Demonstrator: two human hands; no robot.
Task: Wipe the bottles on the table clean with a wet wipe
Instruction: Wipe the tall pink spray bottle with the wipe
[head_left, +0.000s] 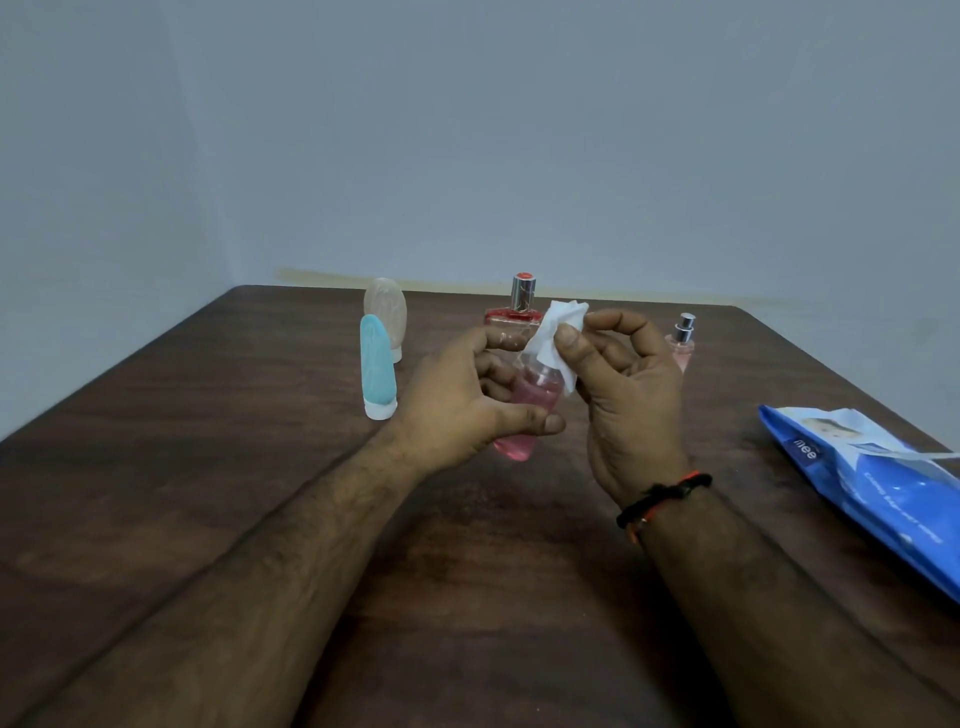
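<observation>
My left hand (457, 400) grips a clear bottle of pink liquid (530, 410), held tilted above the dark wooden table (208, 467). A white wet wipe (558, 338) is pinched in my right hand (628, 395) and wrapped over the bottle's top, which it hides. Standing on the table behind are a light blue tube (378, 369), a translucent whitish tube (385, 309), a red perfume bottle with a silver cap (519, 306) and a small pink spray bottle (683, 340).
A blue pack of wet wipes (872, 483) lies at the right edge of the table with its flap lifted. A pale wall rises just behind the table's far edge. A black and orange thread band circles my right wrist.
</observation>
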